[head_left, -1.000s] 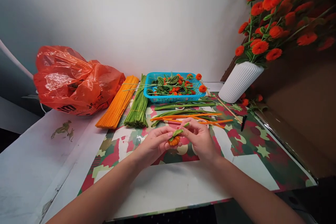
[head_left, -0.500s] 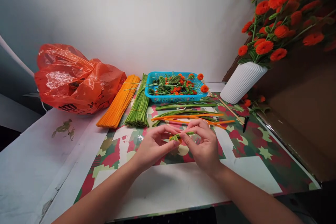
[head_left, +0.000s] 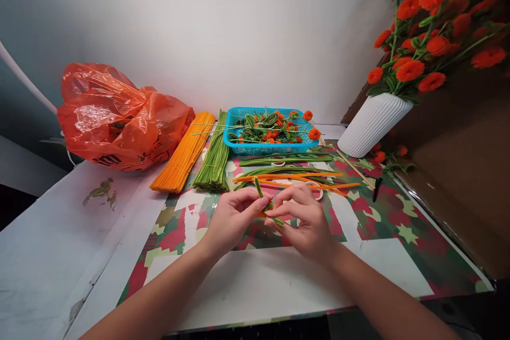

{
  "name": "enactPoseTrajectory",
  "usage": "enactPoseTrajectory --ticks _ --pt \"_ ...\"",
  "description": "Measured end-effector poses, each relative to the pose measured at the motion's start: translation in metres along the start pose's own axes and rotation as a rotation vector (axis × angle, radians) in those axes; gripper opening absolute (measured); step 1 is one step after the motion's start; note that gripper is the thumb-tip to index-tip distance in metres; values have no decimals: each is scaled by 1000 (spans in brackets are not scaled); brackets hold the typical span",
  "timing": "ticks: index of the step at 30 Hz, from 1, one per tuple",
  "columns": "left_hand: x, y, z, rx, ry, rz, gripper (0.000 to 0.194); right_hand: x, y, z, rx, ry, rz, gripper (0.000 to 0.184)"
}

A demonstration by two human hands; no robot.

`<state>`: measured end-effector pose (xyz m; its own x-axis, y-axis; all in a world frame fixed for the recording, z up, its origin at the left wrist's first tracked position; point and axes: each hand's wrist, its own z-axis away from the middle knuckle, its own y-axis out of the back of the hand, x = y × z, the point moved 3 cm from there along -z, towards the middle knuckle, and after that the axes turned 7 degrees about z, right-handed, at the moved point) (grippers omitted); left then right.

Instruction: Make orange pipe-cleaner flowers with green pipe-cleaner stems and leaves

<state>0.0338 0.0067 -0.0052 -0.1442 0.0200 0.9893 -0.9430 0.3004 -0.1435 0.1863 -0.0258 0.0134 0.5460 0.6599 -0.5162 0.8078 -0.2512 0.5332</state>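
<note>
Over the middle of the table my left hand (head_left: pixel 235 218) pinches a small orange-and-green pipe-cleaner piece between thumb and fingers. A green pipe cleaner (head_left: pixel 258 187) sticks up from that piece. My right hand (head_left: pixel 305 218) is closed on the other end of the green, which pokes out low between its fingertips. Most of the orange part is hidden by the fingers. Just beyond my hands lie loose orange pipe cleaners (head_left: pixel 295 176) and loose green pipe cleaners (head_left: pixel 249 178), along with a white ring (head_left: pixel 316 191), perhaps a tape roll.
Behind stands a blue basket (head_left: pixel 271 149) of small orange flowers and green leaves. Left of it lie bundled green pipe cleaners (head_left: pixel 213 164), bundled orange ones (head_left: pixel 183 154) and a red plastic bag (head_left: pixel 123 122). A white vase (head_left: pixel 372 125) with orange flowers leans at right.
The green strip has turned from lying sideways to standing up at my left thumb, with its other end now low at my right fingers. The view has shifted slightly.
</note>
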Motion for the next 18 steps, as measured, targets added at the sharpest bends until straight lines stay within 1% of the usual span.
enactPoseTrajectory --ticks 2,4,7,10,13,15,18 --pt "0 -1 1 -1 3 74 17 2 0 0 36 -39 -41 4" --pt "-2 -2 3 -24 49 183 18 2 0 0 82 -56 -64 10" --pt "-5 -5 4 -74 151 306 21 -2 1 0 136 -23 -34 17" --pt "-6 -8 5 -159 246 425 22 -6 2 0 169 36 -17 18" --pt "-5 -9 5 -209 300 489 19 -4 3 1 198 10 -68 19" --pt "-5 -9 5 -197 309 484 19 0 2 2 196 -51 -115 18" --pt "-5 -6 5 -88 297 421 19 3 2 2 192 -102 -147 18"
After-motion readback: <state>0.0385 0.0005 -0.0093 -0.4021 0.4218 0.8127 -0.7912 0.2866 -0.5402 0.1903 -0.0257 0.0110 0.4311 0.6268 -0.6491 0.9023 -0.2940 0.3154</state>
